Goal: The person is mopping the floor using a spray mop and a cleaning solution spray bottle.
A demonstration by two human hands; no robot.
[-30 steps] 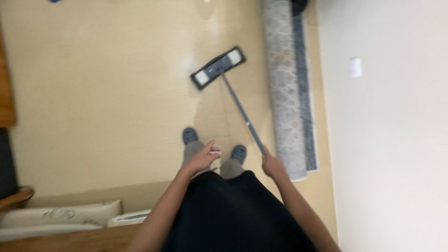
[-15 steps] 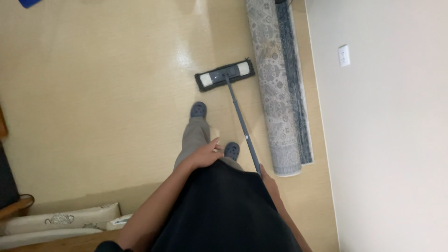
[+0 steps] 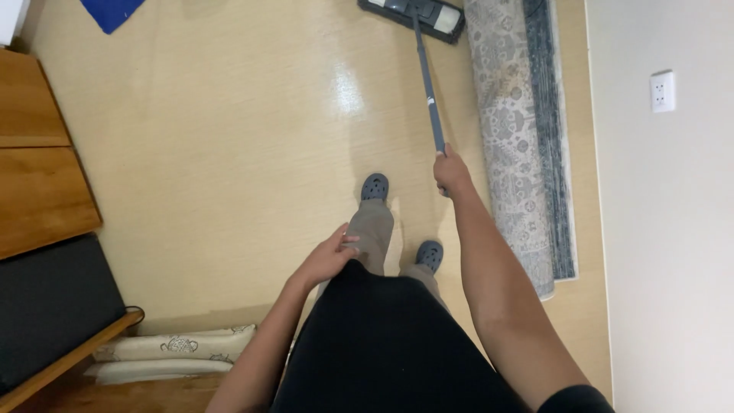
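While the right hand (image 3: 451,174) clasps the grey mop handle (image 3: 428,84), the left hand (image 3: 330,258) rests loosely spread.

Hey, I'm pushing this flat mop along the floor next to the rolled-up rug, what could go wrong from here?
The mop head sits right beside the rolled rug; another push may snag its edge or dampen it.

Only your right hand grips the pole, with that arm stretched out, while your left hand rests by your thigh, so steering is probably weak.

The floor shows a shiny glare patch ahead of your shoes; if wet, it may be slippery.
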